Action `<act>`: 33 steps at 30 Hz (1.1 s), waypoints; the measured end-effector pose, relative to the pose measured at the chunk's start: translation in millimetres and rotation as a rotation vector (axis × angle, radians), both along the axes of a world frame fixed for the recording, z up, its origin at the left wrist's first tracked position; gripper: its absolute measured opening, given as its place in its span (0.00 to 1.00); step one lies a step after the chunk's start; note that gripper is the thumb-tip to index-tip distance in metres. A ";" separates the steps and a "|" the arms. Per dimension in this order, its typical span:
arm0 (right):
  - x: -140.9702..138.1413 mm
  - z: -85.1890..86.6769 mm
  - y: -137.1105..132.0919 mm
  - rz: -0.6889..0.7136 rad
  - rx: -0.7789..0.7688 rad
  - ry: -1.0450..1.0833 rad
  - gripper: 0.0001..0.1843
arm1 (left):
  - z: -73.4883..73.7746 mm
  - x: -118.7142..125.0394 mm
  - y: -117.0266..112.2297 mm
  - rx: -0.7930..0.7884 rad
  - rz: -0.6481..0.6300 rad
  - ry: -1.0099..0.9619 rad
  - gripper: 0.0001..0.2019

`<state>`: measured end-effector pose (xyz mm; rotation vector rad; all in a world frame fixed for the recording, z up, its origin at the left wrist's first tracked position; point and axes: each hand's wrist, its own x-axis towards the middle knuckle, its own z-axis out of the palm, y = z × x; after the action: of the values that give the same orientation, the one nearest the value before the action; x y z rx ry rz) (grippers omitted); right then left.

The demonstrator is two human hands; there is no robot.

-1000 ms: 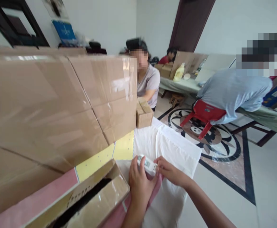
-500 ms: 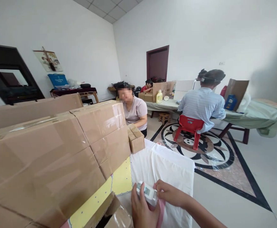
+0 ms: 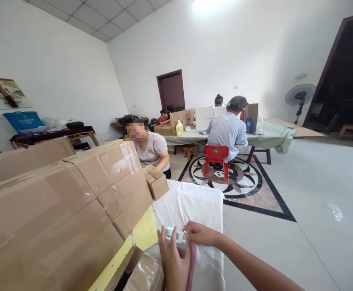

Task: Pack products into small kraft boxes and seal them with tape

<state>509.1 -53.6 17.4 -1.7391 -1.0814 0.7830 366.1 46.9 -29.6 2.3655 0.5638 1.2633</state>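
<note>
A small white plastic device (image 3: 180, 237) with a grey-green panel on its upper face is in my left hand (image 3: 175, 256), whose fingers wrap over its near and left sides. My right hand (image 3: 201, 233) is closed, its fingertips pinched at the device's right end. What exactly the fingertips grip is hidden. A pink strip of cloth (image 3: 191, 264) hangs below the device, between my two hands. Both hands are above a white cloth (image 3: 206, 206) on the table. An open cardboard box (image 3: 148, 275) lies close to the left of my left hand.
Large taped cardboard boxes (image 3: 58, 210) form a wall on the left, with a small carton (image 3: 156, 182) at their end. A yellow sheet (image 3: 143, 230) lies beneath. Across the table sits a person (image 3: 154, 147); another sits on a red chair (image 3: 216, 155) farther off.
The view has swung to the right, bringing a fan and a dark doorway into sight. Both hands still hold the white device, which is turned slightly.
</note>
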 end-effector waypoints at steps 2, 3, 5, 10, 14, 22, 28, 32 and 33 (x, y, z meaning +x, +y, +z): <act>-1.2 0.3 0.9 -0.001 0.017 -0.021 0.13 | 0.3 -1.2 2.4 0.060 -0.016 -0.012 0.16; -1.5 0.2 1.3 0.000 0.025 -0.028 0.13 | -0.5 -1.1 4.0 0.080 -0.014 -0.006 0.12; -1.5 -1.1 1.7 -0.005 0.041 -0.038 0.13 | -4.2 0.1 7.8 0.112 -0.020 0.015 0.07; -0.6 -6.3 1.4 -0.024 0.062 -0.023 0.16 | -14.9 5.1 14.7 0.198 -0.037 0.022 0.11; -0.8 -10.6 0.4 -0.023 0.089 0.007 0.18 | -15.5 4.1 13.8 0.223 -0.028 0.056 0.14; -0.8 -28.2 1.1 -0.046 0.182 0.104 0.16 | -13.9 0.1 11.5 0.253 -0.048 0.083 0.16; -1.3 -37.1 4.9 -0.089 0.219 0.138 0.16 | -29.6 10.5 8.7 0.192 -0.013 0.028 0.15; -2.5 -41.6 6.8 -0.116 0.238 0.133 0.14 | -39.6 17.9 11.0 0.197 -0.004 -0.018 0.15; -3.6 -41.2 7.0 -0.121 0.239 0.128 0.14 | -40.2 18.5 11.5 0.196 -0.005 -0.023 0.14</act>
<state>505.5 -46.6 -23.8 -1.5171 -0.9339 0.6521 384.7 58.4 -69.8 2.5042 0.4443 1.3995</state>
